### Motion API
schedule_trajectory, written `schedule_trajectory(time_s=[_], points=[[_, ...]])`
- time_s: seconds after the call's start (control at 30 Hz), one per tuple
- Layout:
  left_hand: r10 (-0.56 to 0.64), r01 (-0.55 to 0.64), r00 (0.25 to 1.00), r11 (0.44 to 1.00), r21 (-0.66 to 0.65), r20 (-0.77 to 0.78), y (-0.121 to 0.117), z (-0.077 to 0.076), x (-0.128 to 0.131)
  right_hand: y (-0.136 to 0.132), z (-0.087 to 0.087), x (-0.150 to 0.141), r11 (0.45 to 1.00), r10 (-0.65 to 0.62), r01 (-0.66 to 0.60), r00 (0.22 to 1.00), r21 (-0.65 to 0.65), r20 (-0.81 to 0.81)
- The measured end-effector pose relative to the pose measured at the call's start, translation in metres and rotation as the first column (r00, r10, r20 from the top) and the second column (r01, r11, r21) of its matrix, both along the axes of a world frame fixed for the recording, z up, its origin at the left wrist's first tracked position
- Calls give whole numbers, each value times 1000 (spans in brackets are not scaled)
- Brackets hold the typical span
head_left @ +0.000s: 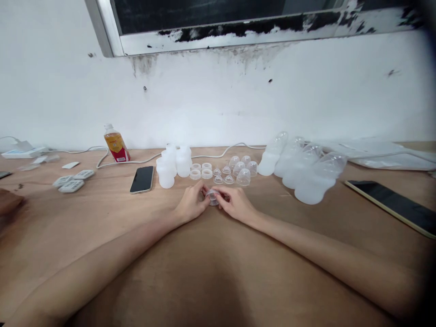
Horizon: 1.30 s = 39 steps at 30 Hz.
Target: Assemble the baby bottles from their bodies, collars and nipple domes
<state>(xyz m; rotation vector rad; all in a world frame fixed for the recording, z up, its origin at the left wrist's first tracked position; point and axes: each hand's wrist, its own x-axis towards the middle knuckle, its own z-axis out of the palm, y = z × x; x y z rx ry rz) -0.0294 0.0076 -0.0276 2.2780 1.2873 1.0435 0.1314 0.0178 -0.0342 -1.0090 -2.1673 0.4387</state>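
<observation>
Between my two hands is a small clear plastic piece, seemingly a bottle nipple with a ring [213, 198], low over the tabletop. My left hand [192, 202] pinches its left side, fingers curled. From the other side, my right hand [237, 204] grips it between thumb and fingers. Just beyond lie clear collar rings [206, 173] and several clear nipples [228, 179]. Clear dome caps [243, 177] stand to the right of the nipples. Behind my left hand are frosted white bottles [166, 176] without caps.
Capped frosted bottles [308, 190] stand at the right, near a large phone [391, 204]. Leftward are a smaller phone [142, 179], a drink bottle [116, 144] and white cases [71, 185]. A white cable [143, 161] runs along the wall. Another person's hand [9, 202] shows at the left edge.
</observation>
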Motion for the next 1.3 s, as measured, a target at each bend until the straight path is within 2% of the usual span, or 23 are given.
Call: schedule_trajectory(time_s=[0.23, 0.4, 0.57, 0.73, 0.97, 1.1, 1.3], points=[[-25, 21, 996, 999, 44, 84, -7, 4, 0, 0, 0, 0, 999, 9, -7, 998, 35, -54], [-25, 24, 999, 999, 48, 32, -4, 1, 0, -1, -1, 1, 999, 16, -17, 1000, 49, 19], [25, -21, 998, 997, 75, -56, -3, 0, 1, -2, 1, -1, 997, -8, 3, 997, 73, 78], [10, -11, 999, 1000, 26, 34, -2, 0, 0, -3, 2, -2, 996, -9, 4, 999, 89, 47], [-72, 84, 980, 995, -53, 186, 5, -8, -3, -1, -1, 0, 991, 6, -7, 1000, 133, 11], [-36, 48, 984, 997, -65, 175, 6, -8, -3, -1, -1, -1, 995, -7, 3, 999, 104, 35], [-53, 63, 989, 996, -70, 139, 3, -5, -1, -4, 1, -2, 996, -17, 11, 998, 86, 68]])
